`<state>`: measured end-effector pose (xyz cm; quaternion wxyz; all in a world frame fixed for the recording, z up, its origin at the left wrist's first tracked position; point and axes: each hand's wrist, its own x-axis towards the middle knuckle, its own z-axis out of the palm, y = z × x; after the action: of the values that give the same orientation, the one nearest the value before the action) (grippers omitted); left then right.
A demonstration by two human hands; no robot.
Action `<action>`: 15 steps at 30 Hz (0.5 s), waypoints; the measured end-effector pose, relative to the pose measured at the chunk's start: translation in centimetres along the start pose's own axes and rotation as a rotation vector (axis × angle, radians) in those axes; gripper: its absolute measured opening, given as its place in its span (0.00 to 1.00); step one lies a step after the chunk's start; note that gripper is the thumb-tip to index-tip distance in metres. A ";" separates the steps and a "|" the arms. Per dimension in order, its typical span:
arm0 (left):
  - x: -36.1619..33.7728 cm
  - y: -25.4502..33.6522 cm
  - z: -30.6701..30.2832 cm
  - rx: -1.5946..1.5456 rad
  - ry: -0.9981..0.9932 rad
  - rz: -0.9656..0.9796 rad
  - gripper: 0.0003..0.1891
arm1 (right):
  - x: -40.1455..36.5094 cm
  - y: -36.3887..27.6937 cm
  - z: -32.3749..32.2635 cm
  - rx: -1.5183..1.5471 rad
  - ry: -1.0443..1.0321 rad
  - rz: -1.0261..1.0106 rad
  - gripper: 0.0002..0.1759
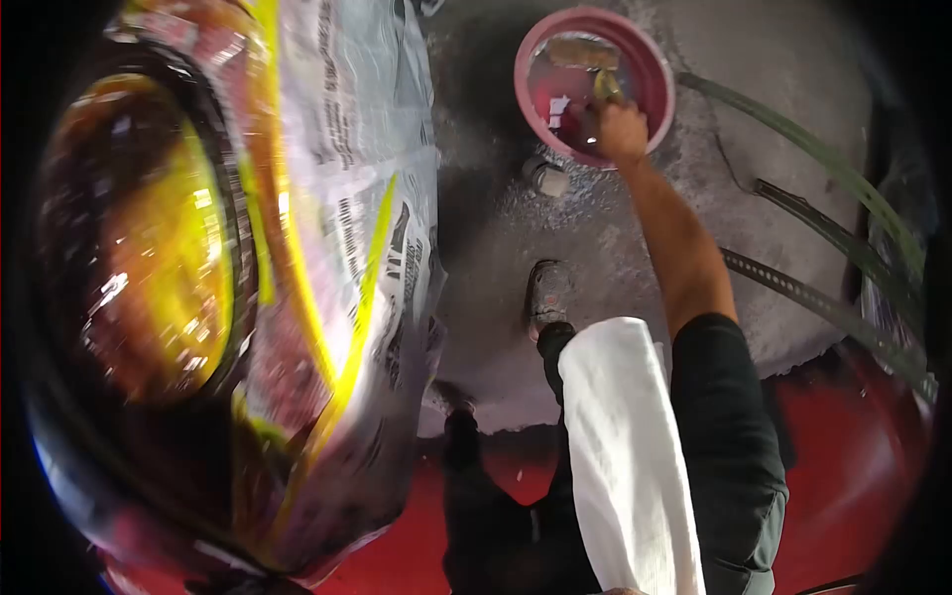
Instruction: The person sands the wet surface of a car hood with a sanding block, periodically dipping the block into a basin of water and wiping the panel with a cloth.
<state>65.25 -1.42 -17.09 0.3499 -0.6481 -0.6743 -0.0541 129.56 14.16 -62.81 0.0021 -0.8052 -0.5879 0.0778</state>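
My right hand [623,129] reaches down into a round pink basin [659,74] on the floor. Its fingers are closed around a small yellow-green thing [607,85] whose kind I cannot make out. Shallow water [555,84] seems to lie in the basin, with bright reflections on it. A brown oblong block [583,53] rests near the far side, and a small white patch [558,111] shows at the left. My left hand is not seen.
At left, close by, stands a bulky plastic-wrapped object [367,129] with yellow strips and a dark-rimmed glossy yellow oval [169,248]. A small pale object [548,178] lies below the basin. Long dark strips [793,288] cross the right side. White cloth [625,436] hangs before me.
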 end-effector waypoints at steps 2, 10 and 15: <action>0.3 0.6 0.2 0.031 -0.018 0.017 0.32 | 2.7 1.1 1.8 0.026 -0.436 0.228 0.29; 1.7 1.4 -0.2 0.079 -0.054 0.060 0.33 | 2.0 -1.5 2.4 0.570 -0.426 0.394 0.29; 2.4 1.5 -0.5 0.064 -0.060 0.067 0.33 | -6.2 -5.5 -5.6 0.650 0.062 0.248 0.21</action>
<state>66.98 0.58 -15.95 0.3519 -0.6601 -0.6636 -0.0014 123.19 10.50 -55.96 0.2667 -0.8298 -0.4297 0.2359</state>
